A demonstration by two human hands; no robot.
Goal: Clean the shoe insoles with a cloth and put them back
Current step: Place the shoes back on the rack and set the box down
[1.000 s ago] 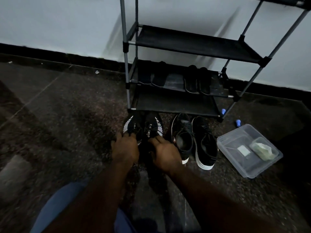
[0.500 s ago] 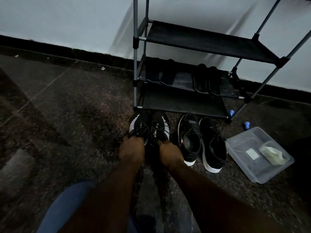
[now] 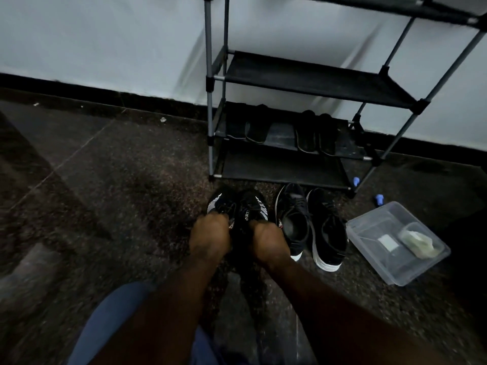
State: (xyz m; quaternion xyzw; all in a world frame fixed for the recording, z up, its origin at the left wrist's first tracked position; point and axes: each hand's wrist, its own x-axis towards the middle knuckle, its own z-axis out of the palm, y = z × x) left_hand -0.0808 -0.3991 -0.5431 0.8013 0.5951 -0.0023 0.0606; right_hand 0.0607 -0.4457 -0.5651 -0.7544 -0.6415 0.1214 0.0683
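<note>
Two black sneakers with white stripes stand side by side on the dark floor in front of the rack, the left sneaker (image 3: pixel 220 202) and the right sneaker (image 3: pixel 254 206). My left hand (image 3: pixel 209 239) grips the heel end of the left one, fingers curled into its opening. My right hand (image 3: pixel 267 243) grips the heel end of the right one the same way. Several dark insoles (image 3: pixel 307 137) lie on the rack's lower shelf. A pale cloth (image 3: pixel 419 243) sits in a clear plastic box (image 3: pixel 369 248) at the right.
A second pair of black shoes with white soles (image 3: pixel 313 227) stands right of my hands. The metal shoe rack (image 3: pixel 303 80) stands against the wall. Two small blue objects (image 3: pixel 379 199) lie near its right leg. My knee in blue cloth (image 3: pixel 118 317) is at the bottom.
Both hands have curled tighter onto the heels of the striped sneakers. The view has shifted slightly, so the rack sits further right and lower in frame.
</note>
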